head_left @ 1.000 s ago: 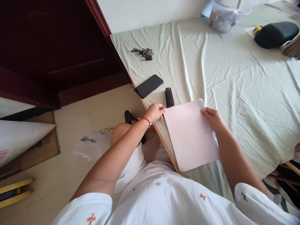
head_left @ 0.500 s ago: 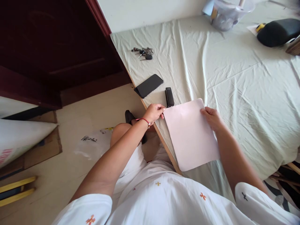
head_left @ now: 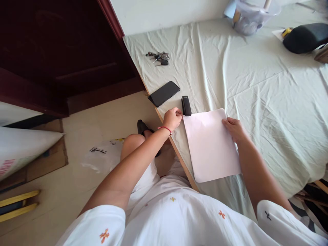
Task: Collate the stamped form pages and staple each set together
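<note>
Pale pinkish-white paper (head_left: 212, 147) with rounded corners lies at the table's near edge, tilted slightly. My left hand (head_left: 173, 118) is closed in a pinch at the paper's far left corner. A black stapler (head_left: 186, 106) lies just beyond, its near end over the paper's edge beside my left fingertips. My right hand (head_left: 234, 129) grips the right edge near the far right corner, thumb on top and the other fingers hidden beneath. Whether it is one sheet or several I cannot tell.
A black phone (head_left: 164, 93) rests by the table's left edge, with a bunch of keys (head_left: 161, 58) beyond it. At the back right stand a clear plastic tub (head_left: 247, 20) and a black rounded object (head_left: 303, 38). A wrinkled pale green cloth (head_left: 266, 92) covers the table.
Both hands have moved the paper slightly away from me, so its far left corner now meets the stapler's near end. My left hand has shifted forward and right.
</note>
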`<control>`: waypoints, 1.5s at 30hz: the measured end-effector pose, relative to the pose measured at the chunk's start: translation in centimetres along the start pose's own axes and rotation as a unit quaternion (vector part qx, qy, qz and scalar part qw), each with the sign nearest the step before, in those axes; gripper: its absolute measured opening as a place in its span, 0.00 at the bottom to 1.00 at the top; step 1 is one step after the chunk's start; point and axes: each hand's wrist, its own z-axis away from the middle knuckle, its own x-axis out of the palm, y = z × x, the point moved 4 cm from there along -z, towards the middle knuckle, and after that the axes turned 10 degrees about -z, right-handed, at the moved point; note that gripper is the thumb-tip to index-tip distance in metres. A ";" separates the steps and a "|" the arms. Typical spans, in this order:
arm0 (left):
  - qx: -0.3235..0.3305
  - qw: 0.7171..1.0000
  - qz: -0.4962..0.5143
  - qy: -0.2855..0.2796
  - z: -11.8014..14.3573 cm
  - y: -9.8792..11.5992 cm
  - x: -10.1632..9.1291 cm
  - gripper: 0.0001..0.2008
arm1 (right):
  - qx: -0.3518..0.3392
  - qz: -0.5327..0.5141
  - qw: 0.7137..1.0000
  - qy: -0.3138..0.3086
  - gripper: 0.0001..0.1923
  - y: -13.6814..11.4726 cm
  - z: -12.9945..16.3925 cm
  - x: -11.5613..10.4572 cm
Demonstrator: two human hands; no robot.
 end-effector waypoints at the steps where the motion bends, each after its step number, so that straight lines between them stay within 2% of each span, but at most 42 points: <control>1: 0.040 0.998 -0.030 0.031 0.2 0.3 -0.5 0.09 | -0.001 -0.003 1.000 -0.001 0.17 0.1 0.0 0.0; 4: 0.193 0.970 -0.109 0.101 1.2 1.5 -1.9 0.21 | -0.001 -0.009 1.000 -0.001 0.17 0.4 -0.2 -0.1; 6: 0.276 0.946 -0.142 0.095 1.8 2.1 -2.1 0.26 | 0.001 -0.014 1.000 -0.001 0.17 0.7 -0.3 -0.2; 9: 0.322 0.928 -0.181 0.055 2.2 2.4 -1.7 0.27 | 0.005 -0.029 1.000 -0.003 0.17 0.9 -0.3 -0.2; 12: 0.317 0.924 -0.209 0.041 2.4 2.1 -1.4 0.27 | 0.013 -0.045 0.999 -0.004 0.16 0.8 -0.2 -0.1; 18: 0.306 0.924 -0.223 0.057 3.1 0.9 -0.5 0.29 | 0.028 -0.061 0.998 -0.005 0.15 0.8 0.1 0.0; 25: 0.293 0.933 -0.200 0.067 3.4 1.4 0.3 0.26 | -0.028 0.023 0.999 0.021 0.20 0.4 0.4 -0.1; 29: 0.282 0.952 -0.074 0.092 3.3 0.4 0.4 0.26 | -0.100 0.077 0.992 0.026 0.23 0.1 3.0 -1.4; 32: 0.192 0.967 0.048 0.162 3.3 -1.7 0.3 0.21 | -0.135 0.075 0.987 0.034 0.24 0.5 5.9 -3.0; 34: 0.127 0.965 0.128 0.190 3.3 -2.7 0.2 0.20 | -0.132 -0.003 0.991 0.036 0.21 0.8 7.4 -3.7; 36: 0.082 0.961 0.192 0.180 3.4 -3.1 0.2 0.22 | -0.129 -0.103 0.985 0.048 0.17 0.7 7.8 -3.6; 39: 0.067 0.962 0.234 0.125 3.7 -2.7 0.3 0.29 | -0.139 -0.189 0.970 0.062 0.18 -0.5 6.4 -1.9; 43: 0.071 0.963 0.256 0.050 4.2 -2.3 0.4 0.38 | -0.163 -0.213 0.963 0.037 0.21 -3.0 1.9 1.7; 45: 0.074 0.961 0.264 0.034 4.3 -2.4 0.2 0.39 | -0.161 -0.212 0.963 0.031 0.23 -3.6 -0.3 3.1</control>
